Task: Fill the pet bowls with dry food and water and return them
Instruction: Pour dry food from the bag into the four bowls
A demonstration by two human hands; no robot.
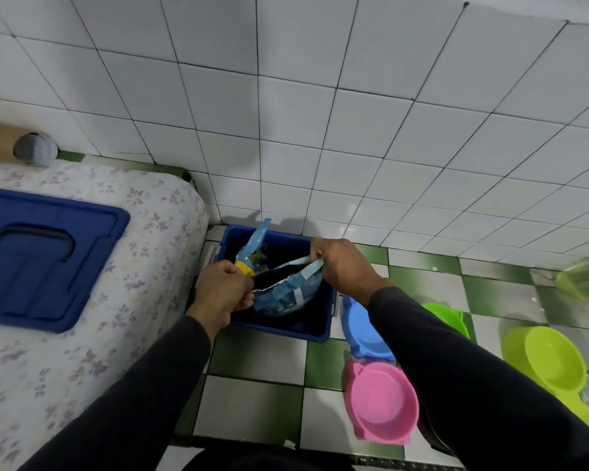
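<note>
A blue foil-lined food bag [286, 290] sits inside a dark blue plastic bin [315, 329] on the floor by the tiled wall. My left hand [223, 288] grips the bag's left edge and my right hand [340, 266] pinches its right edge, so the mouth is pulled wide. To the right of the bin lie a blue pet bowl [364, 331], a pink bowl [381, 402], a green bowl [451, 316] partly behind my right arm, and a lime green bowl [551, 362]. All the visible bowls look empty.
The bin's blue lid [41, 256] lies on a floral-covered mattress [133, 334] at the left. White tiled wall [320, 130] rises just behind the bin. A clear plastic object [582, 277] sits at the far right on the green and white checkered floor [259, 402].
</note>
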